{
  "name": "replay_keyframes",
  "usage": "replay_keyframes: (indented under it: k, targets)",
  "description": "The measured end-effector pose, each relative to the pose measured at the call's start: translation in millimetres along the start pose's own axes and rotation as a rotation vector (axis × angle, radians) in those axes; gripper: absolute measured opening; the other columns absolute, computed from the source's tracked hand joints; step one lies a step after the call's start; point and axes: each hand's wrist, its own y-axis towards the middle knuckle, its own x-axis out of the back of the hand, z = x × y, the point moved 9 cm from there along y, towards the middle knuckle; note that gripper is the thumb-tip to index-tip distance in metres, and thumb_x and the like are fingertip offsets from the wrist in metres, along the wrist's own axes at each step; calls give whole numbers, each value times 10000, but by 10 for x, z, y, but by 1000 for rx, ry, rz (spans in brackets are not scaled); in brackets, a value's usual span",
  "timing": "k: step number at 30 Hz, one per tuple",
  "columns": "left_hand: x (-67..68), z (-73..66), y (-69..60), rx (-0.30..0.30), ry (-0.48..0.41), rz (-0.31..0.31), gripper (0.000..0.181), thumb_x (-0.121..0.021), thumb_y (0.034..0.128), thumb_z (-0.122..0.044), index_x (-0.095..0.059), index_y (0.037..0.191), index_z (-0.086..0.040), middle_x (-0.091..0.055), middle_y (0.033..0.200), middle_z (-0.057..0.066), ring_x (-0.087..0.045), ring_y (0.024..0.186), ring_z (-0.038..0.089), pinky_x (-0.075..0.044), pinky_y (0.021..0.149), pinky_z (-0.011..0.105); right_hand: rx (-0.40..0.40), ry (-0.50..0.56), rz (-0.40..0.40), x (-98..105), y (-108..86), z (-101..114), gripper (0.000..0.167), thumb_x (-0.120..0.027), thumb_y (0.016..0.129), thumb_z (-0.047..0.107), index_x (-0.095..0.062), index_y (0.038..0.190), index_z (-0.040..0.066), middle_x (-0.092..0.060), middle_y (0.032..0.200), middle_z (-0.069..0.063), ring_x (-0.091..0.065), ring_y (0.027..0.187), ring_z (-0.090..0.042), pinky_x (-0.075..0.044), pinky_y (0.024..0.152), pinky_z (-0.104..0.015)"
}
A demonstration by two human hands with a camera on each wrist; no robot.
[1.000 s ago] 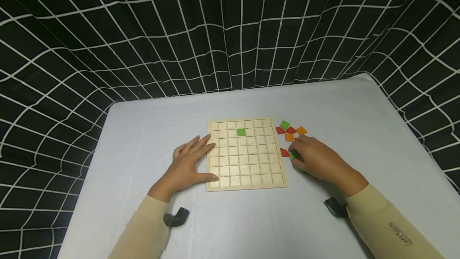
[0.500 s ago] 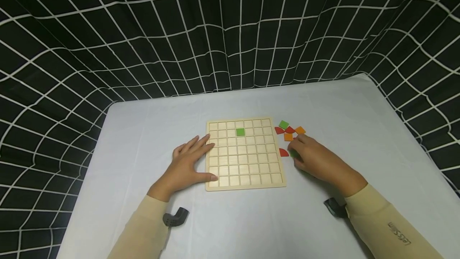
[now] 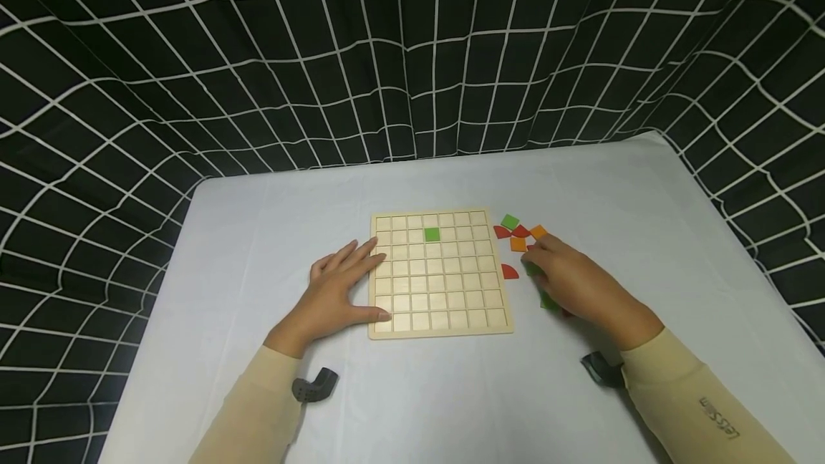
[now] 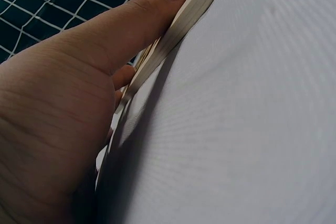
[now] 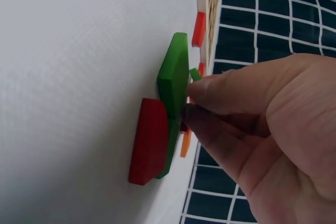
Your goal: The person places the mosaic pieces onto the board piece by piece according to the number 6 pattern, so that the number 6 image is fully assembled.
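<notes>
My left hand (image 3: 336, 299) lies with fingers spread on the left edge of a pale wooden grid board (image 3: 443, 335). In the left wrist view the thumb (image 4: 139, 22) rests over the board's rim. One green square tile (image 3: 432, 235) sits in a cell of the second row. Right of the board, my right hand (image 3: 570, 278) is down among loose tiles, thumb and fingertips close together. In the right wrist view a green tile (image 5: 173, 72) and a red tile (image 5: 148, 142) stand out near the fingertips. Whether the fingers pinch a tile is hidden.
Beyond the right fingertips lie another green tile (image 3: 510, 222), orange square tiles (image 3: 518, 244) and red quarter-circle tiles (image 3: 509, 272). A white cloth (image 3: 258, 220) covers the table. Black fabric with a white grid (image 3: 425, 70) hangs behind.
My right hand has shifted slightly away and right, uncovering a green tile and a bit of red by its near side. My left hand stays on the board.
</notes>
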Motion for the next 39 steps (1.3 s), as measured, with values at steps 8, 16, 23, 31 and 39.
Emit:
replay_keyframes:
  k: [8, 16, 23, 31, 39]
  targets:
    - [4, -1, 8, 7, 3, 7, 1010, -891, 831, -647, -497, 1661, -227, -202, 1794, -107, -119, 1647, 243, -95, 1218, 589, 56, 4, -136, 148, 28, 77, 365, -872, 885, -57, -769, 1231, -5, -653, 1143, -123, -626, 1028, -309, -610, 875, -473]
    - [19, -21, 1, 3, 3, 3, 999, -892, 837, -635, -502, 1657, -219, -212, 1795, -89, -133, 1645, 264, -106, 1215, 605, 126, 98, -231, 289, 74, 214, 318, -852, 924, 1, -773, 1233, 8, -704, 1157, -100, -650, 1079, -303, -559, 962, -513]
    - [11, -22, 4, 6, 0, 6, 999, -894, 838, -628, -500, 1659, -216, -213, 1795, -83, -128, 1645, 256, -99, 1219, 590, 144, 162, -216, 229, 123, 293, 288, -847, 935, 13, -795, 1216, 39, -702, 1204, -89, -638, 1152, -321, -533, 1013, -539]
    - [8, -18, 13, 7, -2, 6, 999, -896, 838, -625, -501, 1658, -214, -215, 1795, -79, -128, 1646, 261, -97, 1220, 595, 195, 206, -211, 167, 192, 423, 239, -848, 937, 35, -800, 1171, 48, -736, 1225, -97, -621, 1290, -375, -437, 1124, -580]
    - [5, -6, 12, 10, -8, 5, 1008, -901, 827, -629, -506, 1656, -214, -216, 1793, -86, -125, 1646, 257, -92, 1220, 594, 250, 198, -205, 140, 264, 574, 192, -852, 940, 42, -798, 1122, 74, -730, 1140, -28, -638, 1235, -304, -502, 1066, -501]
